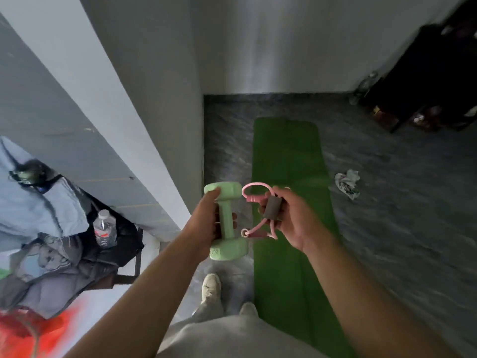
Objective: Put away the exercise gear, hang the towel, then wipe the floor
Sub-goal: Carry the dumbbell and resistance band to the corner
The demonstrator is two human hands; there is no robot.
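Observation:
My left hand (206, 220) grips the handle of a light green dumbbell (227, 223), held upright in front of me. My right hand (291, 218) holds a pink resistance tube (255, 191) by its grey foam grip, its loops hanging between the two hands. A green exercise mat (286, 156) lies unrolled on the dark floor below my hands. A crumpled white and grey cloth (348, 183) lies on the floor to the right of the mat.
A white wall corner (165, 120) juts out on the left. A black rack (124, 244) at the left carries a water bottle (104, 228), bags and clothes. Dark furniture (433, 81) with small items stands at the back right. My shoes (211, 288) stand beside the mat.

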